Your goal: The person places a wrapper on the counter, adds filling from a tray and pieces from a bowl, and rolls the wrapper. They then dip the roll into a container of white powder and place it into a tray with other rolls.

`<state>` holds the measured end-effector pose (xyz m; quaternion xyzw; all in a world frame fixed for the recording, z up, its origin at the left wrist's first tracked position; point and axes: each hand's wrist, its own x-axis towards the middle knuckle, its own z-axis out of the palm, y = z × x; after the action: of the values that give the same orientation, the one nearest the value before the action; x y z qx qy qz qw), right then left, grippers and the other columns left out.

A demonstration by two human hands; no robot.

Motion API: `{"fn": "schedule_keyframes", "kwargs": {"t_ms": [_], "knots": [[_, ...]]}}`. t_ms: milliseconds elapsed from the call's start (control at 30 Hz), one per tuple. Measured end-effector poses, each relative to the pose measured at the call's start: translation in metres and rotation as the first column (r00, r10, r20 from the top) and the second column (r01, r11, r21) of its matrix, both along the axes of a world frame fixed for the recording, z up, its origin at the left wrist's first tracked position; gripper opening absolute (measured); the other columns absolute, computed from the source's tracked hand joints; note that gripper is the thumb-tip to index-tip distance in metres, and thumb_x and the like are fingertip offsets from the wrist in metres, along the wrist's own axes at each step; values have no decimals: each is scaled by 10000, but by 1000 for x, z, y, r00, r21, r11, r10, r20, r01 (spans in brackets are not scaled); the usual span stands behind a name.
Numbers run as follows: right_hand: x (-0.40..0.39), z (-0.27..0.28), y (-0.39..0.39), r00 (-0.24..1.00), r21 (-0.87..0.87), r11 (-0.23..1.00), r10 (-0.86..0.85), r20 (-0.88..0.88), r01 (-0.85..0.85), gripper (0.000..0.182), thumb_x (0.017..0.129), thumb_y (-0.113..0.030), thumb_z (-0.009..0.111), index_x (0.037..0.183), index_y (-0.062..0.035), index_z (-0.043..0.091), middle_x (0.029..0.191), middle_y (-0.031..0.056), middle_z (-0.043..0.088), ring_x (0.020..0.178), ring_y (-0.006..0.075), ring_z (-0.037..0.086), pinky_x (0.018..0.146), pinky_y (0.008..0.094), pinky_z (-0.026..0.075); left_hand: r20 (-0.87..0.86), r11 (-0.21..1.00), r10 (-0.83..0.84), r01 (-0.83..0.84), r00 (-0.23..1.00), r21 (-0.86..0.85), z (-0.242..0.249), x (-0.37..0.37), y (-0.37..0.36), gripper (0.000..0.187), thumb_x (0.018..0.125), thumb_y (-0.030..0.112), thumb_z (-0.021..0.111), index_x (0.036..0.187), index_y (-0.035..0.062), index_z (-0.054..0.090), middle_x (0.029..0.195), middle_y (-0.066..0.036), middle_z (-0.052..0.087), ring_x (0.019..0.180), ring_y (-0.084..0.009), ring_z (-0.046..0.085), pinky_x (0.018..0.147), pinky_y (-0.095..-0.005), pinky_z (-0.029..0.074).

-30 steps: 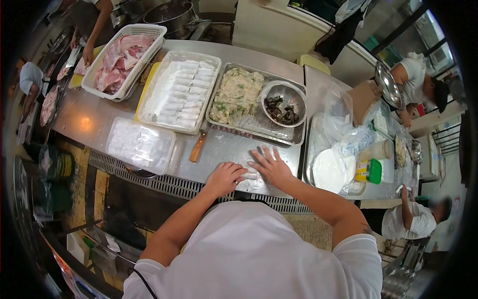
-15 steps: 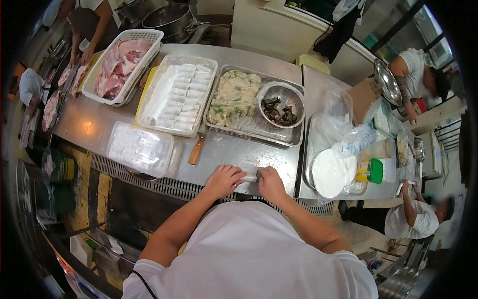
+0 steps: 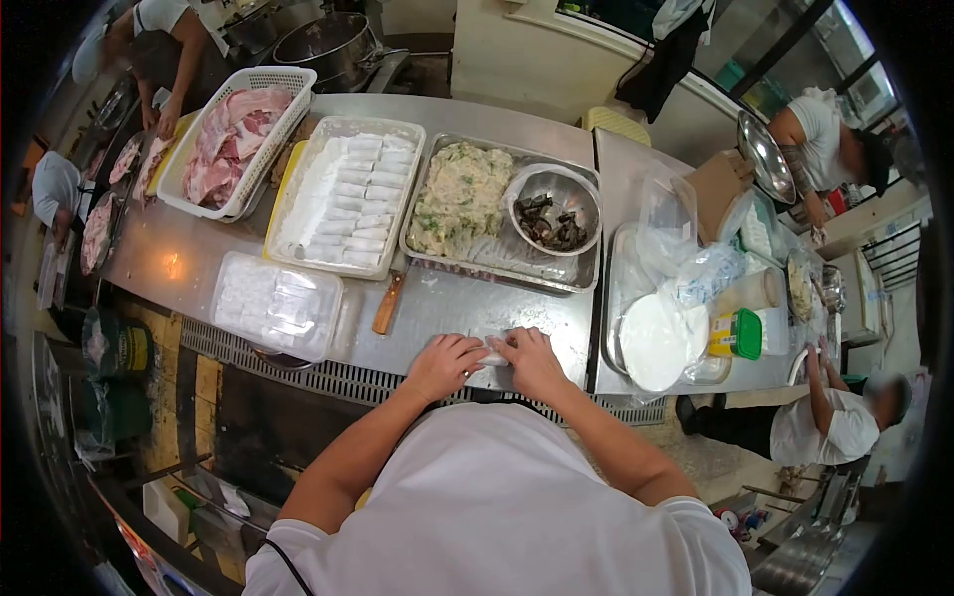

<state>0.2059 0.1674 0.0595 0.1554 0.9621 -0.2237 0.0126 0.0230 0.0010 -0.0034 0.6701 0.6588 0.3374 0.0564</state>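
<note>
On the steel table close to my body, my left hand and my right hand hold a small white roll from its two ends. Fingers of both hands are bent over it and hide part of it. Beyond my left hand lies a wooden-handled tool, its far end under a tray. Rows of similar white rolls fill one side of a white tray. A metal tray carries pale filling with green bits and a steel bowl with dark pieces.
At left stand a lidded plastic container and a white basket of raw meat. A round white stack and a green-lidded tub are at right. Other people work at the far left and right.
My right hand has shifted slightly left, its fingers now further over the roll and nearer my left hand. The view has moved slightly.
</note>
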Motion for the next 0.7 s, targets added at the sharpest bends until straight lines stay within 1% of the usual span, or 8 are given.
{"fn": "schedule_keyframes", "kwargs": {"t_ms": [133, 233, 367, 500, 600, 633, 667, 700], "knots": [[-11, 3, 7, 998, -40, 998, -48, -38, 47, 597, 845, 24, 684, 1435, -58, 702, 1252, 164, 684, 1183, 378, 597, 1041, 493, 486, -1, 1000, -4, 4, 1000, 7, 3, 0, 0, 390, 915, 235, 826, 1291, 170, 744, 1302, -12, 722, 1169, -267, 667, 982, -433, 518], [-33, 2, 25, 932, -73, 987, -162, -325, 146, 600, 850, 3, 684, 1449, -21, 677, 1215, 184, 699, 1161, 392, 608, 998, 502, 520, 3, 1000, 1, -1, 1000, 18, 4, 0, 0, 389, 910, 240, 831, 1282, 169, 742, 1296, -6, 722, 1158, -265, 669, 977, -432, 517], [-73, 24, 45, 933, 120, 949, -256, -252, 293, 581, 867, -29, 685, 1447, 4, 671, 1189, 218, 632, 1139, 420, 606, 964, 494, 545, 4, 1000, 8, -8, 1000, 13, 5, -1, -1, 379, 906, 236, 835, 1267, 172, 738, 1269, -1, 722, 1149, -260, 669, 971, -432, 516], [-90, 18, 43, 996, 314, 949, -14, -84, 40, 605, 920, -71, 680, 1523, -50, 631, 1220, 238, 624, 1059, 419, 647, 884, 467, 567, -13, 999, 3, -2, 1000, 36, 4, -2, 0, 377, 905, 232, 831, 1266, 179, 736, 1251, -5, 720, 1141, -262, 667, 965, -434, 515], [-94, 3, 32, 971, -192, 953, -223, 87, 236, 677, 988, -85, 652, 1648, -106, 502, 1225, 214, 649, 982, 371, 674, 850, 487, 581, -4, 999, -5, 5, 1000, 51, 1, -2, 0, 378, 909, 234, 826, 1272, 183, 734, 1253, -12, 720, 1140, -263, 665, 963, -437, 515], [-99, -4, 35, 902, -594, 686, -391, 186, 420, 704, 1018, -109, 642, 1687, -128, 422, 1238, 202, 658, 968, 359, 683, 842, 501, 588, -3, 999, -1, 1, 1000, 49, 0, -2, 0, 378, 910, 235, 825, 1273, 183, 734, 1253, -14, 720, 1142, -263, 664, 965, -439, 515], [-105, -11, 39, 806, -833, 235, -478, 350, 501, 737, 1048, -132, 632, 1725, -151, 342, 1250, 189, 668, 954, 346, 691, 835, 515, 594, -2, 999, 2, -1, 1000, 47, -1, -2, -1, 378, 911, 237, 824, 1274, 183, 734, 1253, -17, 720, 1145, -263, 664, 966, -440, 515], [-110, -24, 43, 708, -844, -281, -460, 536, 456, 775, 1077, -156, 622, 1764, -173, 262, 1263, 176, 678, 940, 333, 699, 827, 530, 600, -3, 999, 4, -4, 1000, 44, -1, -1, -1, 377, 912, 239, 822, 1275, 184, 735, 1253, -19, 720, 1147, -263, 664, 968, -442, 515]]}}
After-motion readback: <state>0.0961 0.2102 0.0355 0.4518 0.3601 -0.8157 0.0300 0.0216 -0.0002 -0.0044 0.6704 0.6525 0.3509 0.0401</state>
